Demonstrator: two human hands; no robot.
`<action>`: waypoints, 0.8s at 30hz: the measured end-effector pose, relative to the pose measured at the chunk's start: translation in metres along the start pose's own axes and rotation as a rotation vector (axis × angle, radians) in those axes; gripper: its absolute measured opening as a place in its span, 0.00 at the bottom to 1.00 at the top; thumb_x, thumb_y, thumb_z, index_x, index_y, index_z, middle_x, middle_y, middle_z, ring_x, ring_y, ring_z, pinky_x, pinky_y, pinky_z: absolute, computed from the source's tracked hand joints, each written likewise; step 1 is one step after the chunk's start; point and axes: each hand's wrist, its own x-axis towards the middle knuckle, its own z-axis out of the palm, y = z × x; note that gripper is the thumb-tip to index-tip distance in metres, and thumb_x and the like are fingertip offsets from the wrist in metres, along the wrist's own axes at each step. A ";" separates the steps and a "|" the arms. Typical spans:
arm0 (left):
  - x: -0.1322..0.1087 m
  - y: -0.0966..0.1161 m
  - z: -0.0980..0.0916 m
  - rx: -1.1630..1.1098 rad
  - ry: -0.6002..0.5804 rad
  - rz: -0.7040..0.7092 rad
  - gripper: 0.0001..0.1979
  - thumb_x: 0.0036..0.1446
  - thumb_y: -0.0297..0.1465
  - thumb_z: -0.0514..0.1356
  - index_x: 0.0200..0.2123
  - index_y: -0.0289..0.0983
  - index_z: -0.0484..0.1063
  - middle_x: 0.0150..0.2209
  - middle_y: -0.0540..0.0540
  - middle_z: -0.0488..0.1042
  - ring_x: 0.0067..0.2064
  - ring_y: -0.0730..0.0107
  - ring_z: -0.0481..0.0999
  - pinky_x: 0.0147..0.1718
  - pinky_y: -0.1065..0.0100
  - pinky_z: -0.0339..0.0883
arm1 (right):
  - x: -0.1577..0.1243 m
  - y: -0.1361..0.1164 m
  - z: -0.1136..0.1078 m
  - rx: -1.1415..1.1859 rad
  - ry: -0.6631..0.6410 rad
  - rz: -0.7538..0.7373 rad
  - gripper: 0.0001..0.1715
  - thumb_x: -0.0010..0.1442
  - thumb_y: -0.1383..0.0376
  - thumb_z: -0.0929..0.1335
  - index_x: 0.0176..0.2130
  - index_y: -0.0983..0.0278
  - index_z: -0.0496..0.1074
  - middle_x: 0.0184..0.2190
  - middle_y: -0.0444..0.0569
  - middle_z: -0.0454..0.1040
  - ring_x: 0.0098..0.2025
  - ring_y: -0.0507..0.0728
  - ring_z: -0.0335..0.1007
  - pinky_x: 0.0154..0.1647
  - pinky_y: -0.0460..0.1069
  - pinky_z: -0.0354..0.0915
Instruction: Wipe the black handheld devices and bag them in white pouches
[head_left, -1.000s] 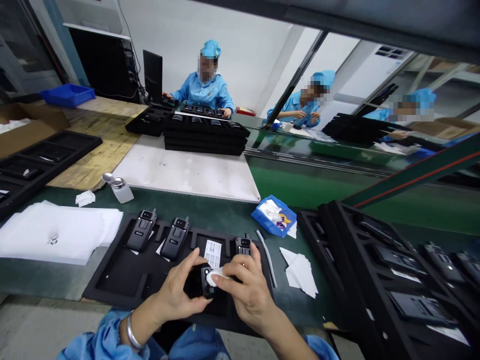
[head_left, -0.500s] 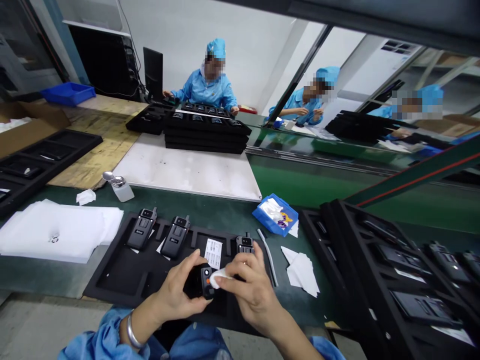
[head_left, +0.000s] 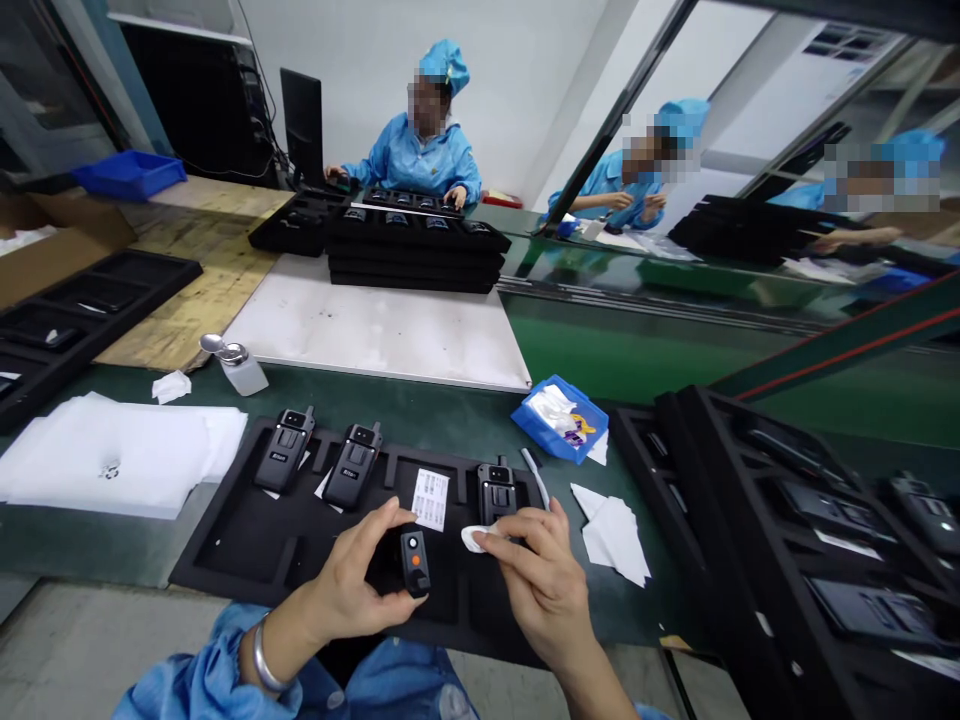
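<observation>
My left hand (head_left: 358, 580) is closed around a black handheld radio (head_left: 414, 565), held end-on so a face with an orange button points at me. Pinched in the fingers of my right hand (head_left: 541, 580) is a folded white wipe (head_left: 477, 538), apart from the radio. Both hands are over a black foam tray (head_left: 240, 540). Three similar radios lie in its slots: one at the left (head_left: 285, 450), a second beside it (head_left: 352, 465), and a third (head_left: 496, 490) partly behind my right hand. A printed label sheet (head_left: 431, 499) lies in the middle slot.
Right of the tray are a blue bin (head_left: 562, 420) and loose white wipes (head_left: 615, 535). More foam trays with devices (head_left: 825, 520) stand far right. A pump bottle (head_left: 244, 370) and white foam sheets (head_left: 112, 455) lie left. Co-workers in blue sit beyond stacked trays (head_left: 416, 255).
My right hand has drawn the white wipe away from the radio, to the right. My left hand keeps its hold on the radio, whose orange-button face now shows uncovered.
</observation>
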 end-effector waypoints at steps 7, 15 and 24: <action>0.000 0.000 0.001 0.016 -0.006 0.000 0.49 0.50 0.26 0.67 0.70 0.35 0.43 0.54 0.34 0.71 0.54 0.54 0.74 0.52 0.54 0.73 | -0.006 0.003 0.004 0.011 0.010 0.023 0.20 0.63 0.75 0.64 0.44 0.53 0.77 0.36 0.45 0.72 0.43 0.58 0.64 0.62 0.69 0.43; -0.003 0.001 0.001 0.047 -0.052 -0.064 0.48 0.52 0.28 0.66 0.70 0.39 0.42 0.55 0.35 0.71 0.55 0.54 0.73 0.53 0.52 0.71 | -0.016 0.012 -0.001 0.017 0.078 0.080 0.18 0.64 0.73 0.64 0.43 0.52 0.78 0.35 0.44 0.72 0.42 0.57 0.67 0.62 0.67 0.45; 0.108 -0.011 0.021 0.625 -0.259 -0.537 0.48 0.56 0.38 0.62 0.70 0.34 0.38 0.50 0.32 0.73 0.49 0.46 0.76 0.46 0.52 0.70 | -0.068 0.029 0.001 0.124 0.398 0.384 0.11 0.64 0.67 0.67 0.42 0.58 0.79 0.36 0.48 0.73 0.37 0.55 0.72 0.41 0.52 0.67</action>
